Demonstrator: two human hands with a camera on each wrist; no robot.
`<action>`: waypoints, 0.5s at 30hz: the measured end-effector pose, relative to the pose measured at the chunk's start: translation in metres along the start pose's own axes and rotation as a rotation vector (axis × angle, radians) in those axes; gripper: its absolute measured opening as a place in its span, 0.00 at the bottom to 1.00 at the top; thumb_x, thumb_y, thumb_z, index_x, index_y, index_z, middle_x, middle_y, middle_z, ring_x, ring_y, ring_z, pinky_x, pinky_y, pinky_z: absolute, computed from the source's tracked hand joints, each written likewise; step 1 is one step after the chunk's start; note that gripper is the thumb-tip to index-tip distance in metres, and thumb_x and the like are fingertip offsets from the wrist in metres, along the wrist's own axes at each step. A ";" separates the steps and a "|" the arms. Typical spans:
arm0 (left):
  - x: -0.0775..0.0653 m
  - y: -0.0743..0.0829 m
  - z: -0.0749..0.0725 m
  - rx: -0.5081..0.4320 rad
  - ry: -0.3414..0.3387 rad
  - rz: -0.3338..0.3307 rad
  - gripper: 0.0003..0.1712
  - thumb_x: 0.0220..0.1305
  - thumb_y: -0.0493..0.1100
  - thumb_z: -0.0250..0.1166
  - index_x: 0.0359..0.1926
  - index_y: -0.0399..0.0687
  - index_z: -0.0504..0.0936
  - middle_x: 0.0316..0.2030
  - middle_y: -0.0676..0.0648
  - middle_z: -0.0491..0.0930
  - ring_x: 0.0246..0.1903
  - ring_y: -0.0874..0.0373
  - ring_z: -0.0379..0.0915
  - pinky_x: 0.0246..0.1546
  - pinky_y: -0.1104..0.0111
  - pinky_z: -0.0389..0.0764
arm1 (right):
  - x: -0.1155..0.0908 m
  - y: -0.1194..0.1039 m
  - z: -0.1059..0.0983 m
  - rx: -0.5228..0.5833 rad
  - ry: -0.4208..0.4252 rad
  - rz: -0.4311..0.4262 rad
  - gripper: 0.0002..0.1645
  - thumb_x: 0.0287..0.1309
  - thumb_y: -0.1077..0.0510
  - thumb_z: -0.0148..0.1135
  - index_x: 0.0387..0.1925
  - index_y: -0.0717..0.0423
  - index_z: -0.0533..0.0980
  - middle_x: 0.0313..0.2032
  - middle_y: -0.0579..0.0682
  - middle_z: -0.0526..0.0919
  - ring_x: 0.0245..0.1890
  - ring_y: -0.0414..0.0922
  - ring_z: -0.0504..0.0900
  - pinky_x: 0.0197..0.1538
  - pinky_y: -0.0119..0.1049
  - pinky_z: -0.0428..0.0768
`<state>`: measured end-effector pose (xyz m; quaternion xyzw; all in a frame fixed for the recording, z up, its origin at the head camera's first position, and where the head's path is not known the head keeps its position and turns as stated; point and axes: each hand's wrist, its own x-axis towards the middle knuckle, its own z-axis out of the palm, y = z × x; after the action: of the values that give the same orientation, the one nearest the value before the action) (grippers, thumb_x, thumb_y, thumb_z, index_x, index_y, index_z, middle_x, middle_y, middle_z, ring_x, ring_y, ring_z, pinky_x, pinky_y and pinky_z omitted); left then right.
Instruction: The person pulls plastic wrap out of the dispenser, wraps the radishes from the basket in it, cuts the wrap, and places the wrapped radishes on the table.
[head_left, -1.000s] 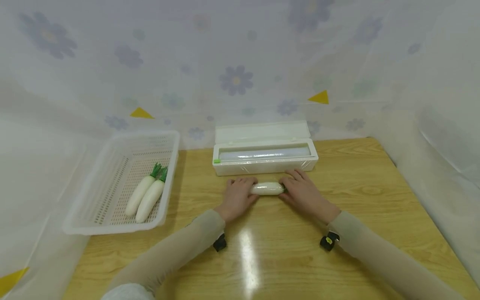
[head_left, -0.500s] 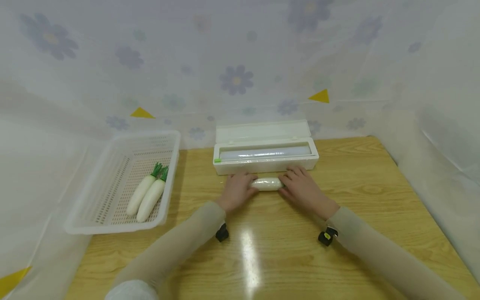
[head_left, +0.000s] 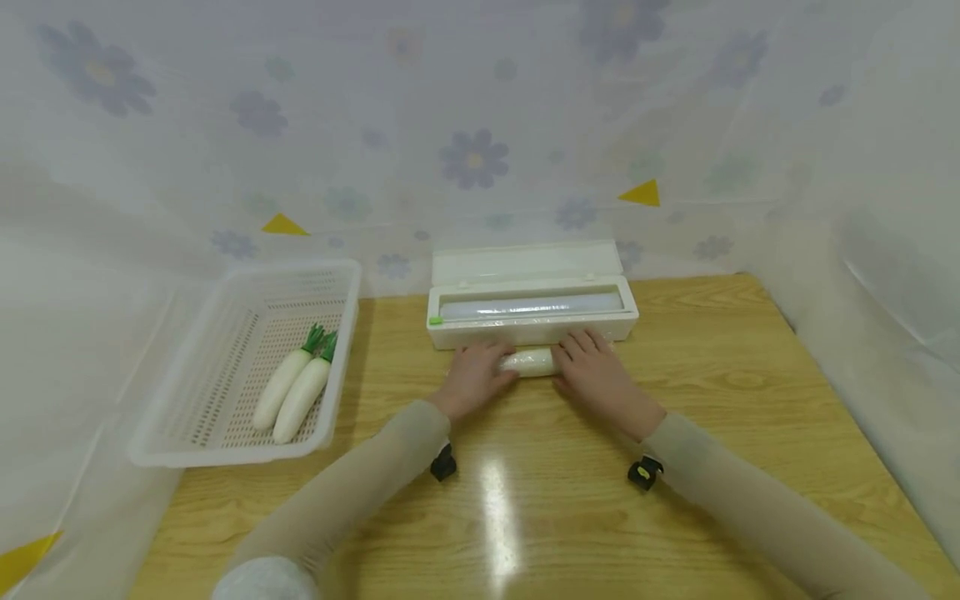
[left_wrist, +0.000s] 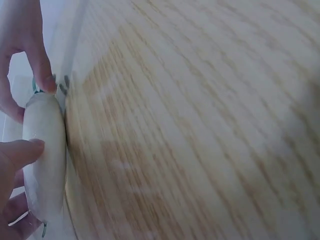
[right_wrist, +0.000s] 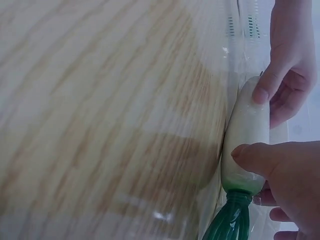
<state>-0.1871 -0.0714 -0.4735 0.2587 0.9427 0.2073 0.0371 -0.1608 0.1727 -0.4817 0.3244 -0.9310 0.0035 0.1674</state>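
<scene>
A white radish (head_left: 528,362) with green leaf stalks lies crosswise on the table, covered in shiny clear plastic wrap. My left hand (head_left: 472,377) holds its left end, thumb on the near side and fingers beyond. At the leafy end, my right hand (head_left: 596,375) grips it the same way. The right wrist view shows the radish (right_wrist: 247,130) with its green stalks (right_wrist: 232,217) below the right thumb. Just behind stands a white cling film box (head_left: 532,329), lid raised, with a film roll (head_left: 532,307) inside. The fingers' undersides are mostly hidden.
A white perforated basket (head_left: 168,450) stands at the left, with two more white radishes (head_left: 288,392) lying in it. The wooden table (head_left: 585,533) reaches back to a flowered curtain (head_left: 472,100). Clear film lies around the radish.
Both hands have moved the wrapped radish slightly away from me, closer to the box. My right hand has shifted a little left along it, covering more of its leafy end.
</scene>
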 end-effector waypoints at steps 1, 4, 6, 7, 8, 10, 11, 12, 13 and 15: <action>0.000 0.000 0.000 0.016 0.003 0.003 0.26 0.72 0.54 0.68 0.65 0.50 0.80 0.61 0.45 0.80 0.62 0.46 0.74 0.62 0.46 0.71 | 0.000 0.000 0.000 0.003 -0.001 0.003 0.31 0.59 0.48 0.77 0.52 0.66 0.77 0.49 0.60 0.80 0.57 0.60 0.74 0.68 0.58 0.69; 0.000 0.000 0.001 0.068 0.012 0.018 0.27 0.72 0.52 0.69 0.67 0.49 0.79 0.62 0.44 0.78 0.64 0.45 0.70 0.64 0.44 0.69 | 0.000 -0.001 -0.001 0.013 0.001 0.009 0.30 0.60 0.49 0.77 0.52 0.66 0.77 0.47 0.60 0.80 0.55 0.60 0.75 0.67 0.57 0.70; -0.001 0.000 0.001 0.081 0.022 0.025 0.27 0.71 0.51 0.69 0.67 0.49 0.79 0.63 0.43 0.77 0.66 0.44 0.69 0.66 0.43 0.68 | 0.001 -0.001 0.000 0.016 0.001 0.011 0.29 0.60 0.50 0.76 0.53 0.66 0.77 0.46 0.60 0.80 0.54 0.60 0.75 0.67 0.57 0.71; 0.000 0.000 0.001 0.084 0.030 0.028 0.27 0.71 0.50 0.70 0.67 0.49 0.79 0.63 0.43 0.78 0.66 0.44 0.69 0.67 0.43 0.68 | 0.001 -0.001 0.000 0.013 0.002 0.012 0.30 0.60 0.50 0.76 0.54 0.66 0.76 0.47 0.60 0.81 0.54 0.59 0.75 0.66 0.56 0.71; 0.000 0.000 0.001 0.084 0.035 0.027 0.27 0.71 0.49 0.70 0.67 0.49 0.79 0.64 0.44 0.78 0.67 0.44 0.69 0.67 0.43 0.67 | 0.002 0.000 0.000 0.013 0.005 0.011 0.28 0.61 0.51 0.75 0.54 0.65 0.76 0.46 0.60 0.81 0.54 0.59 0.75 0.66 0.56 0.71; 0.001 -0.001 0.002 0.078 0.049 0.027 0.26 0.70 0.48 0.70 0.65 0.49 0.78 0.64 0.45 0.78 0.67 0.45 0.69 0.68 0.43 0.67 | 0.003 0.000 0.001 0.019 0.017 0.007 0.25 0.63 0.52 0.74 0.52 0.64 0.76 0.44 0.59 0.82 0.52 0.59 0.76 0.64 0.56 0.72; 0.001 -0.002 0.002 0.075 0.054 0.027 0.25 0.70 0.48 0.71 0.64 0.50 0.78 0.64 0.45 0.79 0.67 0.45 0.69 0.68 0.44 0.67 | 0.003 0.000 0.001 0.021 0.023 0.005 0.23 0.64 0.53 0.73 0.50 0.64 0.75 0.43 0.59 0.82 0.51 0.59 0.76 0.64 0.56 0.73; 0.001 -0.003 0.003 0.072 0.057 0.029 0.24 0.70 0.48 0.71 0.63 0.50 0.78 0.64 0.45 0.79 0.67 0.46 0.70 0.68 0.44 0.67 | 0.004 0.000 0.002 0.024 0.028 0.003 0.21 0.64 0.54 0.72 0.49 0.63 0.75 0.42 0.59 0.82 0.51 0.59 0.77 0.63 0.56 0.73; 0.001 -0.003 0.003 0.069 0.061 0.031 0.24 0.70 0.48 0.71 0.63 0.50 0.78 0.63 0.45 0.80 0.67 0.46 0.70 0.67 0.44 0.67 | 0.004 0.000 0.002 0.026 0.029 0.004 0.19 0.65 0.54 0.71 0.47 0.63 0.75 0.42 0.59 0.82 0.50 0.59 0.77 0.63 0.56 0.73; 0.002 -0.004 0.003 0.069 0.060 0.035 0.23 0.70 0.48 0.71 0.62 0.50 0.79 0.62 0.45 0.80 0.66 0.46 0.71 0.67 0.45 0.67 | 0.004 0.001 0.001 0.035 0.024 0.011 0.17 0.66 0.54 0.70 0.44 0.62 0.74 0.41 0.59 0.82 0.50 0.59 0.77 0.63 0.57 0.73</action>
<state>-0.1898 -0.0722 -0.4775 0.2701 0.9452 0.1832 -0.0038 -0.1649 0.1709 -0.4816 0.3219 -0.9305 0.0249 0.1730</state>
